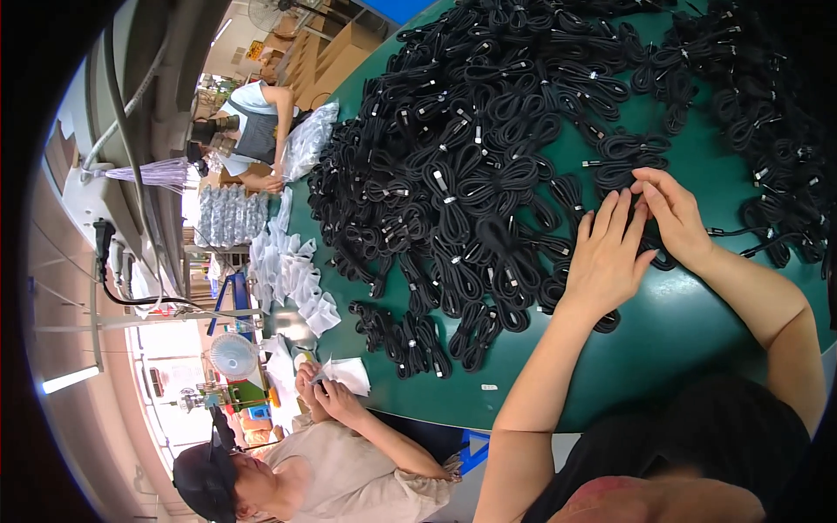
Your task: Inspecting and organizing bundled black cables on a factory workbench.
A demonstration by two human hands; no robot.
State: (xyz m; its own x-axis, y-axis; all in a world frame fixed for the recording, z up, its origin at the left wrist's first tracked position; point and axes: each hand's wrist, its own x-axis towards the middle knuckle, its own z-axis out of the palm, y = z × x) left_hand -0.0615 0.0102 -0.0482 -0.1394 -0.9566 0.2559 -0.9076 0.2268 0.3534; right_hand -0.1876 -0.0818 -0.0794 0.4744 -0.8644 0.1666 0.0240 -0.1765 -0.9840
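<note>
Both my hands are close together over the near right part of a big heap of coiled black cables (471, 166). My left hand (604, 261) lies palm down with its fingers stretched forward and its thumb apart, over a coiled cable (660, 254). Close by on the right, my right hand (678, 220) has bent fingers drawn together near the left fingertips. What it pinches, if anything, is hidden. Just beyond my fingertips lies another coiled cable (621, 157) with a silver plug. A cable end (731, 232) sticks out to the right, beside my right wrist.
The green table (453, 392) curves round in front of me. More cable coils (767, 131) lie at the far right. To the left, a seated co-worker (349, 462) handles something small near clear plastic bags (292, 270). Another person (257, 131) stands farther back by a bulging bag (309, 144).
</note>
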